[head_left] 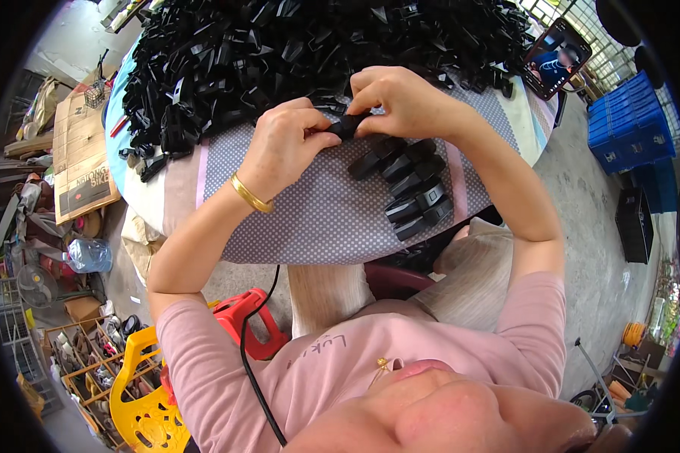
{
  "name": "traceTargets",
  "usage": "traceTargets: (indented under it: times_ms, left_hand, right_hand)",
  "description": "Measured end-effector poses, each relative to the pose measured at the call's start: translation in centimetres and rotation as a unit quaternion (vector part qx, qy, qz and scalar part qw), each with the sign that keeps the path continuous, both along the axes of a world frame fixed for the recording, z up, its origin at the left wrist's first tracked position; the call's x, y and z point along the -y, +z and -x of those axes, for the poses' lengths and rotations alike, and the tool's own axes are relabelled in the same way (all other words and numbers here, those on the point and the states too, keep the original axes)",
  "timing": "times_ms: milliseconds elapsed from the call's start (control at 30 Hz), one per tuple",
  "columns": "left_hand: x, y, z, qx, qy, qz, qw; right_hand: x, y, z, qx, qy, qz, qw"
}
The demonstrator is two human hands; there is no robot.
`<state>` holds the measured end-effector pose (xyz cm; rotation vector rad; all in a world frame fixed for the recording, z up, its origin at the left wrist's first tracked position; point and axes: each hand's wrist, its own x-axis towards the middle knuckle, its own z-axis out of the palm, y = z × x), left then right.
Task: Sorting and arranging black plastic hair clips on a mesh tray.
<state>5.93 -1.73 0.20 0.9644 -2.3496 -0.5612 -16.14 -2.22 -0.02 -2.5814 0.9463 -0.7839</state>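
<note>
Phone [555, 59] propped far right at table edge, tilted; dark frame, lit screen with bluish video picture. Flattened brown cardboard box [79, 155] on floor at left, beside table; black printed panel on near end. Blue plastic crates [633, 128] stacked far right. Small black box [635, 225] below them, possibly a case; view distorted there.

Both hands [347, 124] pinching black clip [349, 125]
</note>
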Motion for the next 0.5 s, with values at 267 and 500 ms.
traceTargets:
  times_ms: [267, 500]
  left_hand:
    - [3.2, 1.2, 0.3, 0.012, 0.008, 0.261, 0.965]
    - [5.9, -1.0, 0.1, 0.128, 0.102, 0.360, 0.918]
  right_hand:
    - [1.7, -0.8, -0.8, 0.115, -0.064, -0.012, 0.991]
    - [1.2, -0.6, -2.0, -0.082, -0.096, 0.053, 0.991]
